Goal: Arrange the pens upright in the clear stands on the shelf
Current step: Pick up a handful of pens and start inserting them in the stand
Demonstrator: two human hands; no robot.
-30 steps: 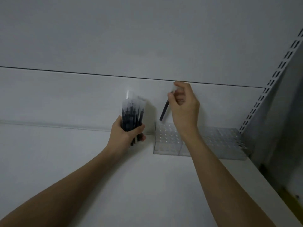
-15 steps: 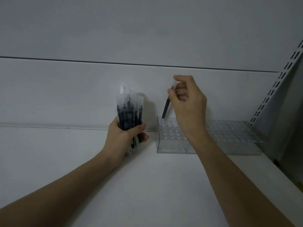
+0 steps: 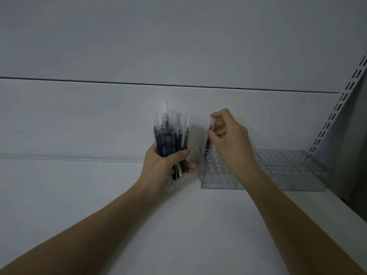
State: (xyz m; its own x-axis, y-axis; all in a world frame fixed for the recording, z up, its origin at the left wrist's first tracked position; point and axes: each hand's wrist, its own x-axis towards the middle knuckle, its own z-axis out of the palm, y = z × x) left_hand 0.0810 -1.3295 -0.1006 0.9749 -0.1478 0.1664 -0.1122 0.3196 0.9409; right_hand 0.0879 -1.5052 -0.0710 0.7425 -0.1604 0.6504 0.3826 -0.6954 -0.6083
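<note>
Head view: right hand (image 3: 228,135) pinching one pen (image 3: 208,142) nearly upright, tip entering the back-left corner of the clear stand (image 3: 222,184). Left of the stand, left hand (image 3: 164,165) wrapped around the pen bundle (image 3: 170,135). Risk: tip missing a hole and skidding; loosened grip spilling the bundle.

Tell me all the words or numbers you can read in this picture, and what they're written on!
None can be read.
The bundle of pens in the left hand: any print is too dark and blurred to read.
The single pen pinched by the right hand: a pale mark near its lower end, too small to read.
The clear stands, the shelf and the back wall: no writing shows.
</note>
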